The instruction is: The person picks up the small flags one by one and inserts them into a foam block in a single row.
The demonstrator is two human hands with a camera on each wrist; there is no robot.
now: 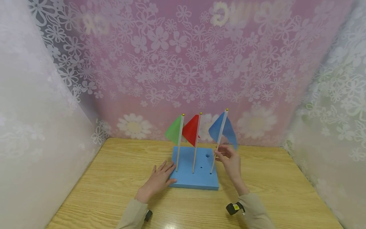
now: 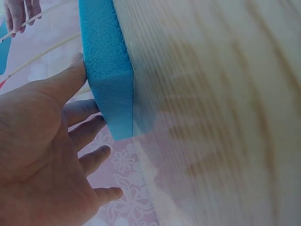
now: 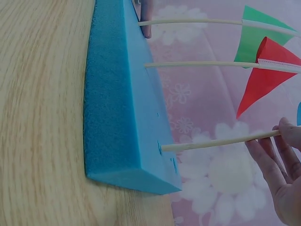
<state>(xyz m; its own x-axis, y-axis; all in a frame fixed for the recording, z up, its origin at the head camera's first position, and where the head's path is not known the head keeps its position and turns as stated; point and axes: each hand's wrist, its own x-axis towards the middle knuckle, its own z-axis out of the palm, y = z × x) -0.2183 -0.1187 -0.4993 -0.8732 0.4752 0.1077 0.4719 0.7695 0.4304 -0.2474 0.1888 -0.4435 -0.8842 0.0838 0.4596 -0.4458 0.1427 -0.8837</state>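
A blue foam block (image 1: 186,183) lies on the table with three small flags on thin wooden sticks. The green flag (image 1: 173,130) and the red flag (image 1: 191,129) stand in its holes at left and middle. My right hand (image 1: 231,161) pinches the stick of the blue flag (image 1: 217,127) between thumb and fingers, below the cloth. This stick (image 3: 211,143) leans, its lower end at a hole near the block's right front corner. With fingers spread, my left hand (image 1: 158,180) rests on the block's left edge; its thumb and fingertips touch the foam in the left wrist view.
Two more holes show in the block: a larger hole (image 1: 207,156) at the back right and a small hole (image 1: 201,167) nearer the middle. The wooden table (image 1: 128,165) meets a pink flowered curtain (image 1: 171,79) behind, with pale flowered sheets on both sides.
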